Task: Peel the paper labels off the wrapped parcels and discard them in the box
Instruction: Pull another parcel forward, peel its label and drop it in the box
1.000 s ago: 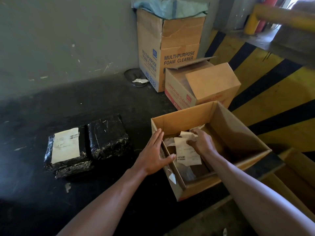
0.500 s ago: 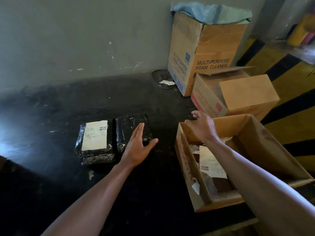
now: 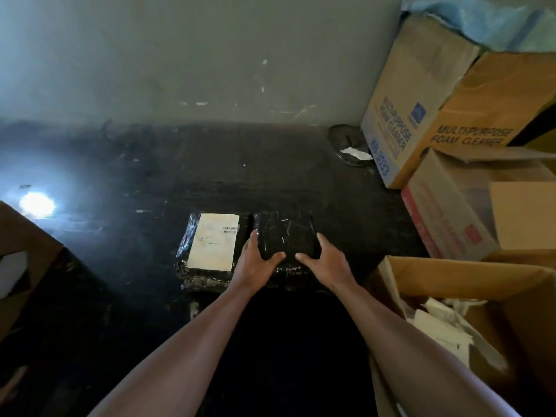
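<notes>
Two black plastic-wrapped parcels lie side by side on the dark floor. The left parcel (image 3: 192,276) carries a white paper label (image 3: 214,241) on its top. The right parcel (image 3: 284,233) has a bare black top with no label showing. My left hand (image 3: 255,261) grips its near left edge and my right hand (image 3: 322,260) grips its near right edge, thumbs on top. The open cardboard box (image 3: 457,273) at the right holds several peeled white labels (image 3: 439,326).
A tall "Multi-Purpose Foam Cleaner" carton (image 3: 427,109) and a smaller carton (image 3: 463,206) stand against the wall at right. A dark round dish with a paper scrap (image 3: 349,145) lies by the wall. Another cardboard box (image 3: 21,251) sits at the left edge.
My right hand left the labels in the box and swung left. Both hands closed on the sides of the unlabelled right parcel. The view turned left.
</notes>
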`<control>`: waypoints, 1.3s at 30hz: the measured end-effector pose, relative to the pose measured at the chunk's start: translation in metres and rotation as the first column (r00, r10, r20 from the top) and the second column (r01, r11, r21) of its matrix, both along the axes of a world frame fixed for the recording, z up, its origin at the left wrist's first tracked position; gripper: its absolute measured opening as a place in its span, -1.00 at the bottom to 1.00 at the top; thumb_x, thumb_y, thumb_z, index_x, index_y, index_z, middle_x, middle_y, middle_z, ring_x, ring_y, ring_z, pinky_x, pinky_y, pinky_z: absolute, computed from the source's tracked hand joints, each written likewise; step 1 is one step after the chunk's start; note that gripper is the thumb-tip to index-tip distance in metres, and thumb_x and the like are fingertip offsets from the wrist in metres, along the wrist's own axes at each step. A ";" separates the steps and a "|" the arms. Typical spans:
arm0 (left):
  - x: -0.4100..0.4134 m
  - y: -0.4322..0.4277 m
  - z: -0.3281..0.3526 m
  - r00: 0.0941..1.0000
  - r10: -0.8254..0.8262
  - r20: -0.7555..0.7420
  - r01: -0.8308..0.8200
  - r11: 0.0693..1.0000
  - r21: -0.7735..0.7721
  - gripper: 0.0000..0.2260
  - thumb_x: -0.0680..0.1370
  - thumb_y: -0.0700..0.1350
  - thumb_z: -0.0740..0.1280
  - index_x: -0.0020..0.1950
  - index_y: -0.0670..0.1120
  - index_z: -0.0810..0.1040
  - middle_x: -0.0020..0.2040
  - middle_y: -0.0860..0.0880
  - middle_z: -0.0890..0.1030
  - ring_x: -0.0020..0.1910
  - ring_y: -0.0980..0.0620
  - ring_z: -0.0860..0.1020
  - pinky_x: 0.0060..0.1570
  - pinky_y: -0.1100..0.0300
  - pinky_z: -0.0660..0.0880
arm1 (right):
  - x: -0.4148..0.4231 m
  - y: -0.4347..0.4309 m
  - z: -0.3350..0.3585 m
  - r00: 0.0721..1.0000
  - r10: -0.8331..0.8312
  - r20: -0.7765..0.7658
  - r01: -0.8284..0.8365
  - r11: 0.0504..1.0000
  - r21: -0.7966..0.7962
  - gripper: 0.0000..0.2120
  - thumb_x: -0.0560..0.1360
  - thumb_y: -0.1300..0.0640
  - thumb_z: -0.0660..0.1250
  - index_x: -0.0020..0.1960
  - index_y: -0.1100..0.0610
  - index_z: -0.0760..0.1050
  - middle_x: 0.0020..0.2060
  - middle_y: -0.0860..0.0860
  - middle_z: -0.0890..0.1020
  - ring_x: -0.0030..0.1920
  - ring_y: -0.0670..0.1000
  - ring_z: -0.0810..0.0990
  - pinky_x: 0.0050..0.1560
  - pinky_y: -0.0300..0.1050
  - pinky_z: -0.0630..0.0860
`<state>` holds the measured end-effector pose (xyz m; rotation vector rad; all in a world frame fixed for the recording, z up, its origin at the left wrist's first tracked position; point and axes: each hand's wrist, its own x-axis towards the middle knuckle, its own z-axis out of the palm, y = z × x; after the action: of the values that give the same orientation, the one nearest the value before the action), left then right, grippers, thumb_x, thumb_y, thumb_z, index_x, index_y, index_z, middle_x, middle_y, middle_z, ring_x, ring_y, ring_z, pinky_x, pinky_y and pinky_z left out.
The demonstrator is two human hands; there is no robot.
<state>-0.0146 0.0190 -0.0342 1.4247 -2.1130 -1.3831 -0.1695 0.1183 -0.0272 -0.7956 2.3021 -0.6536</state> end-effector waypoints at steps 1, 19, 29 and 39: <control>-0.002 -0.002 -0.004 1.000 -0.006 0.012 0.006 1.000 -0.001 -0.29 0.44 0.08 0.50 0.51 0.11 0.25 0.34 0.10 0.46 0.28 0.07 0.49 0.16 0.15 0.42 | 0.001 -0.002 -0.007 0.999 -0.008 0.031 0.008 1.000 0.002 -0.10 0.48 -0.26 0.40 0.64 0.05 0.07 0.55 0.10 0.32 0.53 0.12 0.30 0.46 0.02 0.28; 0.045 0.057 -0.007 0.996 0.062 -0.057 -0.060 0.997 0.039 -0.10 0.39 -0.03 0.59 0.60 0.02 0.16 0.42 -0.03 0.47 0.39 -0.02 0.44 0.35 0.02 0.40 | 0.052 0.067 -0.013 0.988 -0.094 0.126 0.119 0.971 -0.206 -0.06 0.33 -0.26 0.52 0.59 -0.01 0.22 0.46 -0.07 0.45 0.49 0.00 0.39 0.47 0.00 0.35; 0.109 0.133 -0.037 0.998 0.063 -0.021 -0.062 0.995 0.074 -0.13 0.40 -0.04 0.58 0.60 0.01 0.19 0.45 -0.01 0.45 0.44 0.00 0.38 0.35 0.13 0.33 | 0.108 0.150 -0.047 0.976 -0.100 0.193 0.132 0.978 -0.162 -0.12 0.40 -0.16 0.53 0.60 0.01 0.23 0.44 -0.02 0.49 0.44 -0.02 0.44 0.38 -0.17 0.36; 0.117 0.164 -0.057 0.997 0.053 0.048 -0.057 0.996 0.069 -0.17 0.42 -0.08 0.56 0.59 -0.03 0.20 0.48 -0.01 0.37 0.45 0.00 0.35 0.41 0.07 0.34 | 0.120 0.173 -0.072 0.987 -0.073 0.143 0.088 0.991 -0.105 -0.12 0.41 -0.13 0.53 0.60 -0.01 0.19 0.48 0.02 0.43 0.48 0.04 0.39 0.41 -0.05 0.37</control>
<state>0.1026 0.1834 -0.0908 1.5439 -2.0553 -1.4300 -0.0499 0.2911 -0.0996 -0.6872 2.1958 -0.8521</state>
